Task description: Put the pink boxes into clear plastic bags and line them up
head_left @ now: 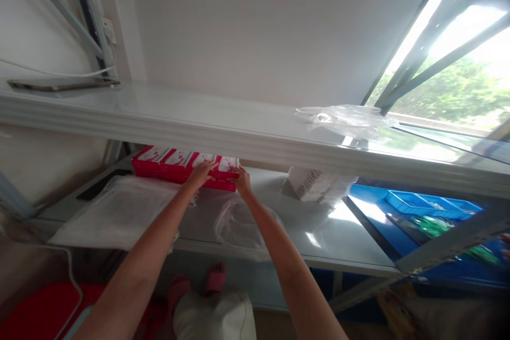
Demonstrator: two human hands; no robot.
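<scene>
A row of several red-and-white boxes stands on the lower shelf, pushed partly beneath the upper one. My left hand has its fingers curled on the front and top near the right end of the row. At the right end, my right hand grips the side of the last red-and-white box. Some fingertips are hidden against the boxes. Just below my right hand lies a crumpled clear plastic bag. A flat stack of translucent plastic bags lies beside my left forearm.
The upper shelf edge overhangs the boxes. A flat dark device and clear plastic lie on that shelf. A white printed package is right of my hands. Blue trays sit farther right, behind a metal post.
</scene>
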